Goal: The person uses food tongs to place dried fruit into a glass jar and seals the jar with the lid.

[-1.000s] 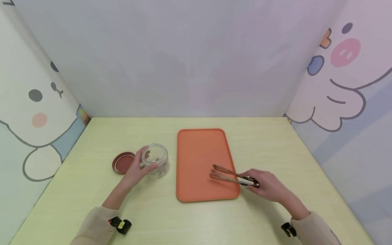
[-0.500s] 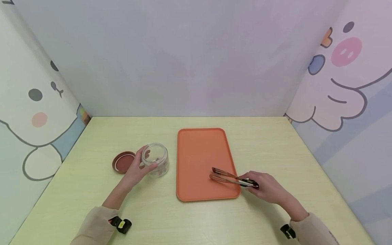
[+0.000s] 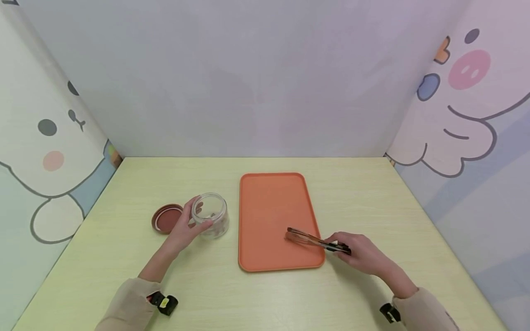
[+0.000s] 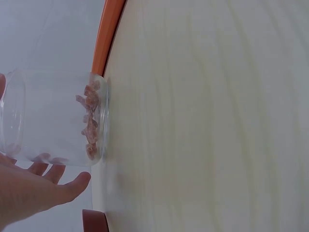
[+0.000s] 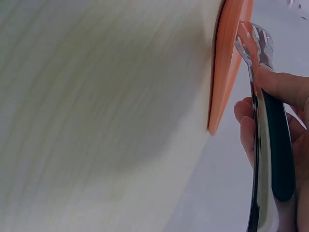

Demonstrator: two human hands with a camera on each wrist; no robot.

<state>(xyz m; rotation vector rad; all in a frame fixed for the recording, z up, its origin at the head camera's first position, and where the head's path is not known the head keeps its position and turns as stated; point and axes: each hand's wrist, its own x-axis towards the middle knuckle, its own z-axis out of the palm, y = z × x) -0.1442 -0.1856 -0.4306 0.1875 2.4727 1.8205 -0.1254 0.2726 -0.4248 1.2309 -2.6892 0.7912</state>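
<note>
My left hand (image 3: 184, 232) holds a clear glass jar (image 3: 221, 221), thumb and fingers spread around its near and left sides. The jar's mouth faces up without a lid, and small reddish-brown pieces (image 4: 90, 121) lie at its bottom in the left wrist view. In my right hand (image 3: 361, 251) are metal tongs (image 3: 308, 238) with dark grip panels, squeezed so that their arms lie close together. The slotted tong tips (image 5: 255, 41) hang over the lower right part of an orange tray (image 3: 271, 207), with nothing visible between them.
A brown-red round lid (image 3: 167, 219) lies left of the jar, partly behind my left hand. The pale wood-patterned table (image 3: 256, 299) carries everything. A plain wall (image 3: 256, 92) stands behind, with cartoon-printed panels (image 3: 468, 119) at both sides.
The tong arms have come together from a spread position, and the tips have dropped slightly over the tray. My left hand and the jar stay in place.
</note>
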